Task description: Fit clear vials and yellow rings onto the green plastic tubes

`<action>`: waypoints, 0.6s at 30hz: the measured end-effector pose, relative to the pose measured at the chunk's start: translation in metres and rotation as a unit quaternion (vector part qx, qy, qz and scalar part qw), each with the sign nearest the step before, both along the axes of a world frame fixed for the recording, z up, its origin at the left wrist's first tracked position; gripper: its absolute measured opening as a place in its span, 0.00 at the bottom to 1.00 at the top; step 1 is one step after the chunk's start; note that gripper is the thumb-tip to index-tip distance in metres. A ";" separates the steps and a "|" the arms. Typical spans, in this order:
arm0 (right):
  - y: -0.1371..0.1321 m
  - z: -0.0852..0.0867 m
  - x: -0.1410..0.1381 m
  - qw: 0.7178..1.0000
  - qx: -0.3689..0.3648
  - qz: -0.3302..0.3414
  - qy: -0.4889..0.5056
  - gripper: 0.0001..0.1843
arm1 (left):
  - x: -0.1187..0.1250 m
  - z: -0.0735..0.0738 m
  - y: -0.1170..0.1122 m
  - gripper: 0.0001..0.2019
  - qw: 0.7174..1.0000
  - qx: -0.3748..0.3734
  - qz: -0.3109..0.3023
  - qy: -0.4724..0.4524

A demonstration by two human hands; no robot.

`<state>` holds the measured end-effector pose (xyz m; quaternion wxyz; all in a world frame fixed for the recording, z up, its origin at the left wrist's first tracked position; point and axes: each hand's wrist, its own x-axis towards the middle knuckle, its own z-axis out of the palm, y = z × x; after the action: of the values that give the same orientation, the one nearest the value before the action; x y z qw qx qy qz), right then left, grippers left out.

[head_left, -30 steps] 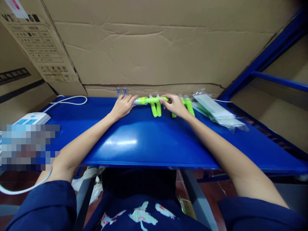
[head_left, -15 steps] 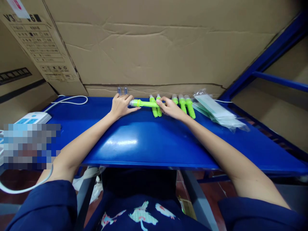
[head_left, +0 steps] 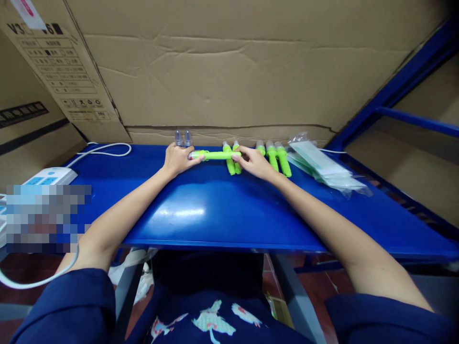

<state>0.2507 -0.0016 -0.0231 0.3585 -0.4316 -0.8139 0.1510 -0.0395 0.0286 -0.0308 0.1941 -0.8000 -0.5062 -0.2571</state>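
Note:
A lime-green stick with a clear end (head_left: 219,155) lies level across the space between my two hands. My left hand (head_left: 176,159) is closed round its clear end, thumb along the near side. My right hand (head_left: 255,161) pinches the green handle end between thumb and fingers. Two clear caps (head_left: 183,138) stand upright just beyond my left fingers. Behind the held stick, two more green sticks (head_left: 229,165) lie side by side, crossed by it and partly hidden.
Several similar green sticks (head_left: 283,162) lie right of my right hand. Beyond them are flat plastic packets (head_left: 324,165). A white power strip (head_left: 53,177) with a cable is at the left. A tall cardboard sheet (head_left: 215,76) closes off the back of the blue table (head_left: 229,210).
My left fingers have drawn back toward me and closed on the clear end, with the thumb now against it. The two clear caps show more fully. My right hand keeps its pinch.

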 end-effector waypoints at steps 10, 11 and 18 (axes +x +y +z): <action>0.007 -0.004 0.002 0.966 -0.233 0.036 0.109 0.36 | 0.006 0.008 -0.009 0.28 0.999 0.002 -0.026 0.024; 0.007 -0.004 0.002 0.964 -0.238 0.033 0.114 0.36 | 0.006 0.008 -0.008 0.28 0.999 -0.001 -0.021 0.024; 0.006 -0.005 -0.005 0.990 -0.030 0.019 0.139 0.28 | -0.001 0.003 0.000 0.29 0.999 -0.009 0.036 0.003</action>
<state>0.2461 0.0039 -0.0278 0.4519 -0.4018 -0.7592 0.2406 -0.0400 0.0289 -0.0275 0.1972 -0.7837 -0.5366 -0.2427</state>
